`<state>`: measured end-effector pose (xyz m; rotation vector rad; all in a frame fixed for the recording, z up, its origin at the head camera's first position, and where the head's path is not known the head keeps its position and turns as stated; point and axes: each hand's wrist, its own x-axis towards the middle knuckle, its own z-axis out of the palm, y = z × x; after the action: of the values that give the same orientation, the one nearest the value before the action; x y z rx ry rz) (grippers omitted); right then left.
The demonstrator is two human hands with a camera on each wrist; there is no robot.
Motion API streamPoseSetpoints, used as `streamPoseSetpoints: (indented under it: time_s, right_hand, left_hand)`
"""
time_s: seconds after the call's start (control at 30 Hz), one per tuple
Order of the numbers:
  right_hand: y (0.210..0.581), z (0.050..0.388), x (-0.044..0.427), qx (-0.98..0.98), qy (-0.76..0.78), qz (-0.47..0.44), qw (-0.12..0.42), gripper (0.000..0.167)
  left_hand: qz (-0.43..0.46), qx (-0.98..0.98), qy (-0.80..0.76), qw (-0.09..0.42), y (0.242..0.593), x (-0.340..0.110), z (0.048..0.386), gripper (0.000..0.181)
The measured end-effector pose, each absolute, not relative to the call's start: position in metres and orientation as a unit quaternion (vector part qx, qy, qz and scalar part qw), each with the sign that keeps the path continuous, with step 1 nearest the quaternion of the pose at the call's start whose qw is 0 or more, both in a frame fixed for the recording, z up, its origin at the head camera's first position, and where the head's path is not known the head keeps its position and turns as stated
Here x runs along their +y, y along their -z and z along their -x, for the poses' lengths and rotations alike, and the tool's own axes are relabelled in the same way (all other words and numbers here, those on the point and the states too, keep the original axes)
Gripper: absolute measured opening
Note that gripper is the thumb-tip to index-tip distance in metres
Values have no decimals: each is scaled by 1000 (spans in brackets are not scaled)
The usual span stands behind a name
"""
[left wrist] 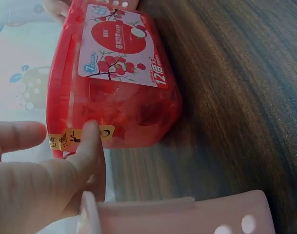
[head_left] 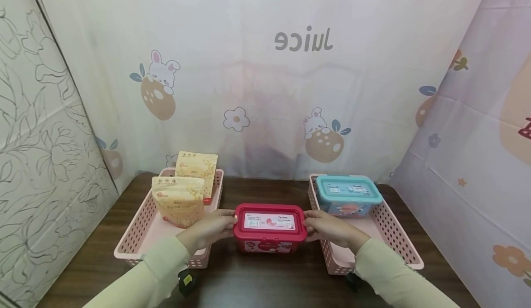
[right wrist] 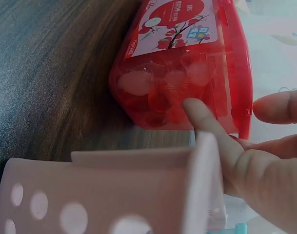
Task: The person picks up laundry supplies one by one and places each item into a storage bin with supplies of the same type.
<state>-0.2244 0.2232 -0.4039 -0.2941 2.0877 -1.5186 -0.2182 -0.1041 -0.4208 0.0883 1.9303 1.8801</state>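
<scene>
A red lidded plastic box is at the middle of the dark wooden table, between two baskets. Rounded pod-like pieces show through its clear red wall. My left hand holds its left end, thumb against the end wall by a yellow sticker and fingers at the lid's edge. At the opposite end my right hand grips it in the same way, thumb on the wall below the lid. Whether the box's base touches the table I cannot tell.
The left pink basket holds two yellow standing pouches. In the right pink basket a blue lidded box sits at the back. A printed curtain hangs behind the wooden table.
</scene>
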Motion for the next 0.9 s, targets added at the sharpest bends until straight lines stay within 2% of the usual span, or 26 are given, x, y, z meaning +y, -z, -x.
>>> streamPoseSetpoints:
  time_s: [0.9]
  right_hand:
    - [406,228,229,740,601,104,283,55]
  left_hand:
    - [-17,714,-667,212,417,-104,212,51]
